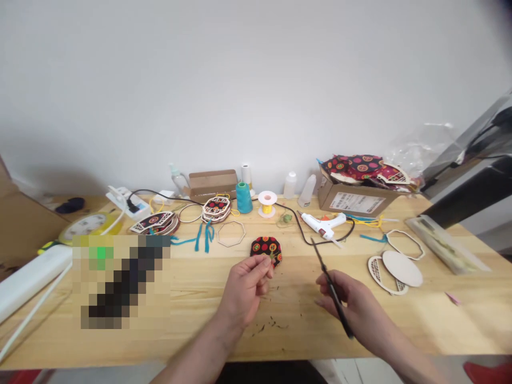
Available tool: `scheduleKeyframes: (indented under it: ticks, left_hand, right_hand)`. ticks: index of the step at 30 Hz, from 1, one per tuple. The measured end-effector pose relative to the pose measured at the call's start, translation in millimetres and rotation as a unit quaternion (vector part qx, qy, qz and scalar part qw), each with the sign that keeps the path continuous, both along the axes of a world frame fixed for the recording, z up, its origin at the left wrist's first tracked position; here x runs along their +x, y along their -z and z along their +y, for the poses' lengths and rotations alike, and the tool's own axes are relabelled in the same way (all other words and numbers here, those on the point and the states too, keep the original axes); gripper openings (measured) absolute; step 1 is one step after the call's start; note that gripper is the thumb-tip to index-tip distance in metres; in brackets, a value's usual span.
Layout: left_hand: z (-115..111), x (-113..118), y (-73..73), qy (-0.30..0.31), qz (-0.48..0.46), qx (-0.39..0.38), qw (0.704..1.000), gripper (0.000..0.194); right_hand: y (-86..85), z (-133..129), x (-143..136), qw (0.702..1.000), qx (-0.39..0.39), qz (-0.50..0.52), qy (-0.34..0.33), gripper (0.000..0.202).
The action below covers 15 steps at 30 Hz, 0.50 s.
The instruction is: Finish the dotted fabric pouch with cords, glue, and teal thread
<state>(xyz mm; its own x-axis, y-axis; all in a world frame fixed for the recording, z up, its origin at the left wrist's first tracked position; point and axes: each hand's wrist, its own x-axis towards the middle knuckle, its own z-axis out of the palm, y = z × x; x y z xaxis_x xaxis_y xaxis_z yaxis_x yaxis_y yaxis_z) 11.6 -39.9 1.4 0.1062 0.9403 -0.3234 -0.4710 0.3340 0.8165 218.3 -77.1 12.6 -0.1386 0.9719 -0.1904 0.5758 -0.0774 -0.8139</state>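
My left hand (pixel 250 285) pinches the near edge of a small black patterned fabric piece (pixel 264 247) with red and orange dots, above the middle of the wooden table. To the right, my right hand (pixel 350 304) holds dark scissors (pixel 332 288), their tips pointing up and away from me, apart from the fabric. Small dark scraps (pixel 272 324) lie on the table below the hands.
A white glue gun (pixel 326 225) with a black cable lies behind my right hand. Farther back stand a teal thread cone (pixel 244 198), a yellow spool (pixel 267 205) and a cardboard box (pixel 354 200) of fabric. Wooden discs (pixel 402 268) lie right, a blurred patch left.
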Motion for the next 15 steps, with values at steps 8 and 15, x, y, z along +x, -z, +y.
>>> scheduleKeyframes:
  ticks: [8, 15]
  left_hand:
    - [-2.8, -7.1, -4.3, 0.000, 0.055, 0.054, 0.997, 0.019]
    - [-5.5, 1.2, -2.3, 0.035, 0.083, 0.081, 0.993, 0.016]
  right_hand:
    - [-7.6, -1.3, -21.4, 0.999, 0.002, 0.028, -0.044, 0.026]
    - [-3.1, -11.0, -29.9, 0.997, 0.039, -0.035, -0.056, 0.027]
